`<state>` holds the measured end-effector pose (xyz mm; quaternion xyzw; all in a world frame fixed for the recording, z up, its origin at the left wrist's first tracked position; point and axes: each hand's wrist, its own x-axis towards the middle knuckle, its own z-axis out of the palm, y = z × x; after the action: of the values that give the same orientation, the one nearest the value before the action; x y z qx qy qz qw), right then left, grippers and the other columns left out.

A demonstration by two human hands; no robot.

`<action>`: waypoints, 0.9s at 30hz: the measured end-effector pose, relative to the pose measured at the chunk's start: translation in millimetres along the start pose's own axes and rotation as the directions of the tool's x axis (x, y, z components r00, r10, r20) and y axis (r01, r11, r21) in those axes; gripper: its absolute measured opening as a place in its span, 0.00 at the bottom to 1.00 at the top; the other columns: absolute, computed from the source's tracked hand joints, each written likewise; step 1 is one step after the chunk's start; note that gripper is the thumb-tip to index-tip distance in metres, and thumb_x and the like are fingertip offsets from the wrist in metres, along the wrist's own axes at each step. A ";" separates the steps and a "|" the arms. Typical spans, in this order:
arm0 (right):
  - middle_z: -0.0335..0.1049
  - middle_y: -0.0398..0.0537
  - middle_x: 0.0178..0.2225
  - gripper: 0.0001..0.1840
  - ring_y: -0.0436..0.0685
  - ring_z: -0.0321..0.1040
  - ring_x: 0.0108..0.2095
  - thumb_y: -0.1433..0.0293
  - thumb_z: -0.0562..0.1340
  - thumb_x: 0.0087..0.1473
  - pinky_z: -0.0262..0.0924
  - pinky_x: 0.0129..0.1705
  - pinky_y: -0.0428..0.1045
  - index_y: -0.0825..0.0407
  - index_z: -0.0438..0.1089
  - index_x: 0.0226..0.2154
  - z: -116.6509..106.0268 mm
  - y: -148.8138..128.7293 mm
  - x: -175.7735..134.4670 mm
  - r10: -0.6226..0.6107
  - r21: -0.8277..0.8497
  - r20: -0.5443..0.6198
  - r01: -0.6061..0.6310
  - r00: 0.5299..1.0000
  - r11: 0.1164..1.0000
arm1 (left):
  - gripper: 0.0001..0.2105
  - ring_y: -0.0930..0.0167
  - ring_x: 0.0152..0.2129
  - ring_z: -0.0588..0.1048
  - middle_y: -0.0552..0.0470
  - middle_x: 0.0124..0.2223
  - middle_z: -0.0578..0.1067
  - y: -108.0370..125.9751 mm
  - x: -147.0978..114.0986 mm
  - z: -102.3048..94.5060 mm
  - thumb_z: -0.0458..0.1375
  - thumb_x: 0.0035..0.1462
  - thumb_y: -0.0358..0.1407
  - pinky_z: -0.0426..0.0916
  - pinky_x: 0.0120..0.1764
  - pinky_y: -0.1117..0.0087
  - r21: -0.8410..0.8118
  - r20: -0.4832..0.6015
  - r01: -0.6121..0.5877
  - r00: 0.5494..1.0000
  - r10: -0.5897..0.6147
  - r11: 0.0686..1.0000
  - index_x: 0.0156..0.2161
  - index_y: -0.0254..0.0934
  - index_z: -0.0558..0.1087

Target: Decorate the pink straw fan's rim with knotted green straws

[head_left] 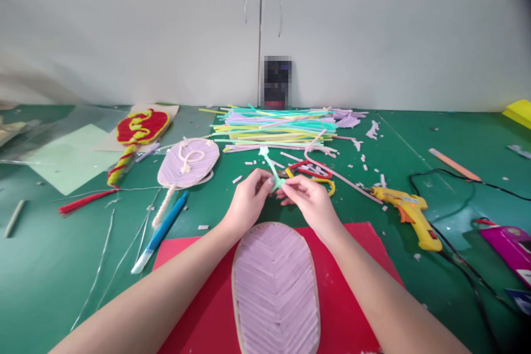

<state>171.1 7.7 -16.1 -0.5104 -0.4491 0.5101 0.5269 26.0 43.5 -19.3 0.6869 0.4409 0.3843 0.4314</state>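
Note:
Between both hands is a mint-green pipe cleaner shape (271, 165), with a small lobed tip at its upper end and a wider folded part at its lower end. My left hand (252, 196) pinches the lower part from one side. From the other side, the thumb and fingers of my right hand (309, 199) close on the same part. Below the hands, a lilac oval panel (276, 287) with slanted ribs and a pale rim lies on a red board (352, 287). Just beyond the fingers rest red-handled pliers (319, 168) and a yellow-handled tool (332, 185), partly hidden.
Bundled pipe cleaners (277, 128) lie at the back, before a blurred dark device (277, 83). On the left are a lilac fan (188, 163), a red-and-yellow fan (143, 127) and a blue pen-like tool (161, 232). A yellow glue gun (409, 213) with its cord lies right.

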 end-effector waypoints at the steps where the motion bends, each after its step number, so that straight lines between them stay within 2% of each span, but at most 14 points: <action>1: 0.73 0.44 0.26 0.11 0.54 0.73 0.29 0.62 0.65 0.46 0.71 0.31 0.49 0.52 0.68 0.29 -0.2 0.0 0.1 -0.007 -0.001 -0.011 0.007 1.000 1.000 | 0.08 0.75 0.25 0.69 0.55 0.29 0.71 0.9 -1.2 -0.2 0.49 0.59 0.37 0.63 0.31 0.74 0.036 -0.005 0.001 1.000 -0.001 0.999 0.32 0.37 0.65; 6: 0.72 0.43 0.26 0.12 0.54 0.72 0.28 0.60 0.64 0.47 0.72 0.31 0.50 0.52 0.68 0.29 -1.2 0.0 -0.2 -0.052 -0.041 -0.044 0.050 0.998 0.998 | 0.07 0.74 0.24 0.69 0.55 0.28 0.72 7.4 -8.2 -1.4 0.49 0.59 0.37 0.61 0.30 0.74 0.304 0.045 -0.055 0.998 0.043 0.951 0.32 0.38 0.66; 10: 0.72 0.44 0.27 0.13 0.54 0.71 0.27 0.59 0.63 0.47 0.72 0.31 0.51 0.51 0.67 0.29 -0.4 -1.1 -1.1 -0.073 -0.089 -0.042 0.069 0.996 0.994 | 0.05 0.71 0.28 0.72 0.53 0.31 0.73 9.7 -10.4 -1.2 0.48 0.59 0.34 0.63 0.32 0.72 0.410 0.077 -0.110 0.993 0.085 0.906 0.36 0.39 0.66; 15: 0.72 0.44 0.26 0.13 0.54 0.71 0.27 0.58 0.63 0.47 0.71 0.30 0.50 0.50 0.67 0.28 0.9 -2.6 -1.3 -0.066 -0.118 -0.047 0.060 0.997 0.991 | 0.07 0.70 0.29 0.72 0.51 0.35 0.73 10.0 -11.2 -1.5 0.46 0.60 0.32 0.63 0.31 0.72 0.502 0.108 -0.173 0.985 0.137 0.847 0.38 0.40 0.65; 20: 0.71 0.43 0.26 0.13 0.54 0.71 0.27 0.58 0.63 0.47 0.70 0.29 0.50 0.50 0.67 0.28 1.1 -2.5 -1.2 -0.055 -0.099 -0.042 0.051 0.998 0.994 | 0.07 0.70 0.30 0.72 0.51 0.36 0.73 9.6 -11.4 -1.6 0.46 0.61 0.31 0.63 0.31 0.72 0.524 0.117 -0.197 0.980 0.160 0.828 0.38 0.40 0.65; 27: 0.71 0.44 0.27 0.12 0.54 0.71 0.27 0.58 0.62 0.49 0.70 0.31 0.50 0.50 0.66 0.27 2.7 -4.4 -3.4 -0.115 -0.154 -0.054 0.105 0.992 0.982 | 0.07 0.70 0.29 0.72 0.50 0.35 0.73 12.2 -12.8 -0.9 0.45 0.61 0.32 0.62 0.30 0.72 0.595 0.151 -0.247 0.969 0.196 0.764 0.37 0.38 0.65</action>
<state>168.6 4.7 -11.3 -0.5389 -0.4973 0.4286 0.5278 24.5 28.8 -9.5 0.8510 0.4392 0.2422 0.1555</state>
